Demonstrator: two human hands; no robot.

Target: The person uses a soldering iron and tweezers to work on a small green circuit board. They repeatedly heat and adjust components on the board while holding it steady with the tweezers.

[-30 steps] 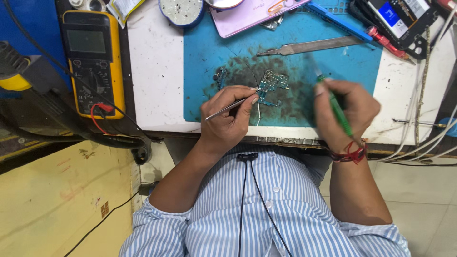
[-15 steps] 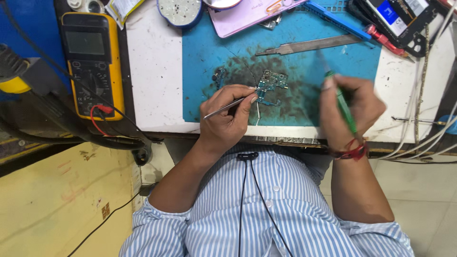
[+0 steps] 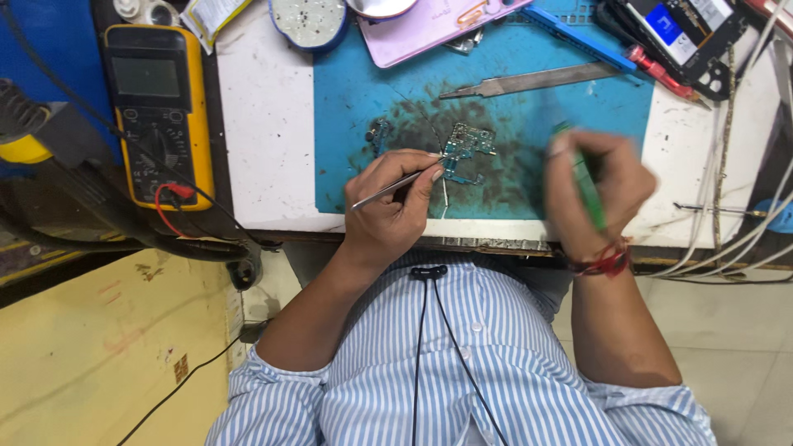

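My left hand [image 3: 396,202] pinched tweezers [image 3: 395,187] onto the small circuit board [image 3: 464,149] at the frame's upper middle; my right hand [image 3: 596,186], blurred, gripped a green tool [image 3: 588,190], needing steady aim next.

A small green circuit board [image 3: 465,149] lies flat near the middle of a stained blue work mat [image 3: 347,124]. Thin metal tweezers [image 3: 395,186] slant toward it, tips at its left edge. A green-handled tool [image 3: 588,192], blurred, stands to its right.

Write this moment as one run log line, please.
left hand: holds tweezers on circuit board | right hand: grips green tool, blurred, off board | blue mat
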